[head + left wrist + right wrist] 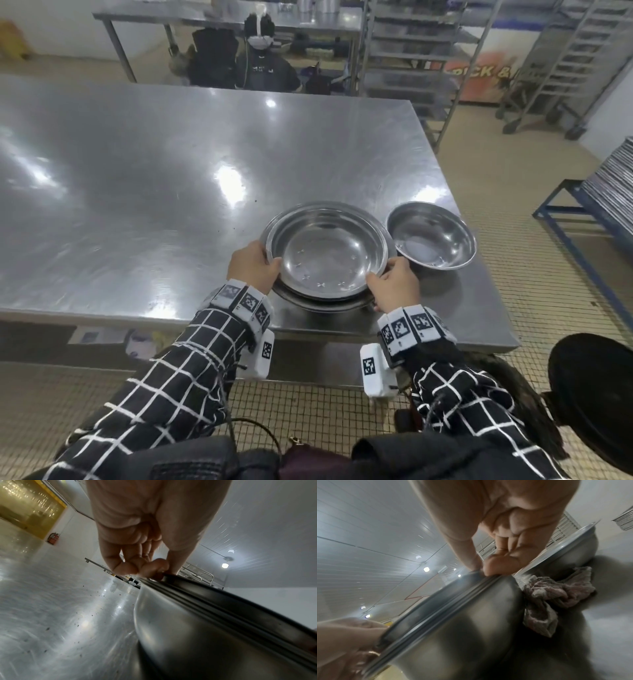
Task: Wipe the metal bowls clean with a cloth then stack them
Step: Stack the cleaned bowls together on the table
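On the steel table (pixel 137 192), the stacked bowls (pixel 329 253) are gripped at opposite rims by the left hand (pixel 251 267) and right hand (pixel 394 286). Just beside them, a smaller bowl (pixel 431 234) is seen, with a crumpled cloth (pixel 556 592) lying between.

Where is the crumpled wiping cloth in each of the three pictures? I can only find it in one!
Head view: the cloth is not in it.
Left wrist view: not in it either.
Right wrist view: the cloth lies crumpled on the table at right of centre, beside the stacked bowls and in front of the smaller bowl.
Shared landmark: the stacked bowls' rim, which both hands hold, shows in all three.
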{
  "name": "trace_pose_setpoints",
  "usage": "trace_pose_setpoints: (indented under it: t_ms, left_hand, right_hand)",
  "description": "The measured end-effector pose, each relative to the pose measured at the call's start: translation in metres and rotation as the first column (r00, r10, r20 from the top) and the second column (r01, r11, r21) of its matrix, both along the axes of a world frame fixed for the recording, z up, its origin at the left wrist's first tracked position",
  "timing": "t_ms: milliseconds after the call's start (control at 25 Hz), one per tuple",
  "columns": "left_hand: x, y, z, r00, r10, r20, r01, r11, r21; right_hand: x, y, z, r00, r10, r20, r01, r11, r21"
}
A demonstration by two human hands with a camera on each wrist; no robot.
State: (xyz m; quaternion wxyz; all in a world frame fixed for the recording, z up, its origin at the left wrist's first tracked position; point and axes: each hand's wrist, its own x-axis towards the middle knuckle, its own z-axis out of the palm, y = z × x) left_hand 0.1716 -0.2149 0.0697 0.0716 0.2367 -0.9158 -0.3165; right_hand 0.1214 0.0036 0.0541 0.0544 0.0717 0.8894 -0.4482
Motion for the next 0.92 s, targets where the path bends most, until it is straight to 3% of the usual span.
trace_pose_setpoints:
  t_ms: [200,400,560,720,800,920]
  left_hand:
    - [-0.006,-0.004,-0.004,0.998,-0.016,0.061,0.019,0.999,-0.049]
    - [-0.011,-0.004,0.006,0.992,-0.081,0.100,0.091,0.991,-0.103]
    - [-0.032,0.033,0.015,0.970,-0.236,0.050,0.237,0.971,-0.013]
    - [-0.058,0.108,0.017,0.901,-0.423,0.100,0.416,0.905,0.086]
    - [-0.069,0.149,0.013,0.880,-0.462,0.108,0.441,0.880,0.174]
    - [-0.084,0.196,-0.005,0.910,-0.401,0.107,0.349,0.879,0.324]
  right_hand:
    - [-0.001,0.006,0.003,0.998,0.053,-0.026,-0.051,0.995,0.086]
    - [-0.001,0.022,-0.007,0.997,-0.076,-0.022,0.071,0.983,-0.169]
    - [-0.001,0.057,-0.003,0.976,-0.209,-0.057,0.184,0.940,-0.287]
    - [-0.015,0.110,-0.002,0.957,-0.289,0.003,0.279,0.920,-0.275]
    - [-0.029,0.137,-0.004,0.955,-0.292,0.045,0.293,0.916,-0.272]
    - [-0.052,0.167,-0.008,0.965,-0.243,0.098,0.261,0.932,-0.251]
